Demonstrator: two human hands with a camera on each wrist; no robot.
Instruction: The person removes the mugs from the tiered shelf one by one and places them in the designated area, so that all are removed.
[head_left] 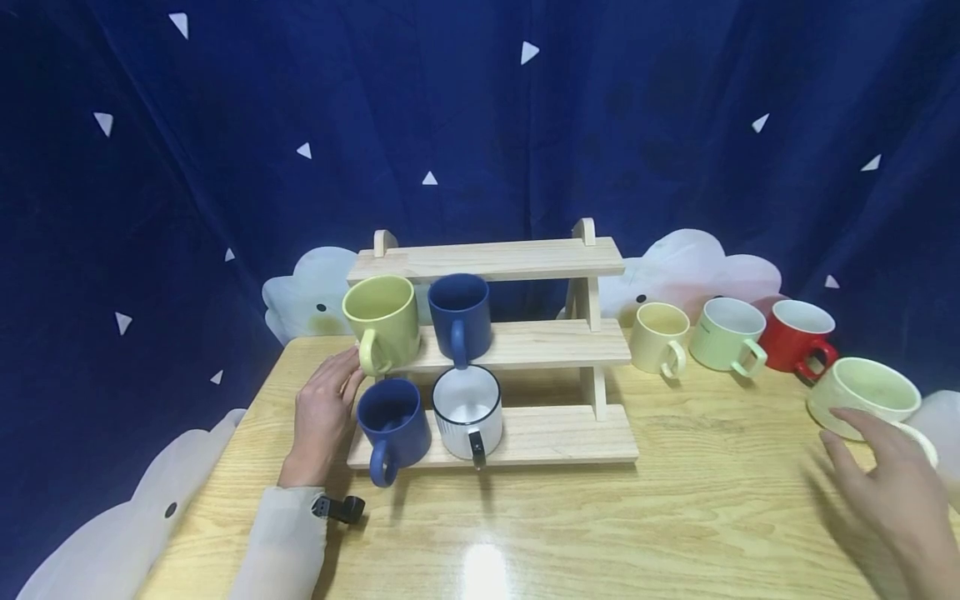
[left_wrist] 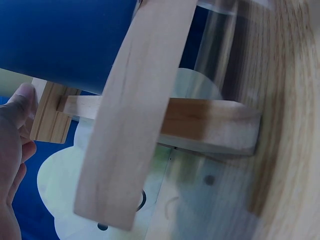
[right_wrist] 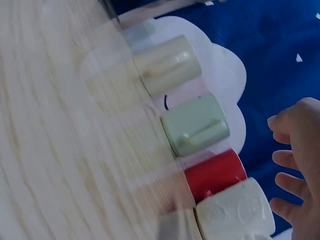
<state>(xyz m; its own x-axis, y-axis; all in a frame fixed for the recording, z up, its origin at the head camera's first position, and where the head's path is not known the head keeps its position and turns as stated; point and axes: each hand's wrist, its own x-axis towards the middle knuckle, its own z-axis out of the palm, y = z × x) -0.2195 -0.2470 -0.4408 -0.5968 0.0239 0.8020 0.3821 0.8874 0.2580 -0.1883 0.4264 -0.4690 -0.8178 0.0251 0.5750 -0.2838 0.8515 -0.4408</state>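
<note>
The wooden rack (head_left: 495, 350) stood mid-bench (head_left: 675, 517), open room right of it. The left hand (head_left: 324, 408) lay at the rack's left edge, grip relaxed, beside the yellow-green mug (head_left: 382, 321). The right hand (head_left: 892, 492), fingers spread and empty, hovered near the cream mug (head_left: 862, 393), far right of the rack.

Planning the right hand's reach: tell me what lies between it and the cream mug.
Nothing: in the head view the right hand hovers beside the cream mug, with no other thing between.
</note>
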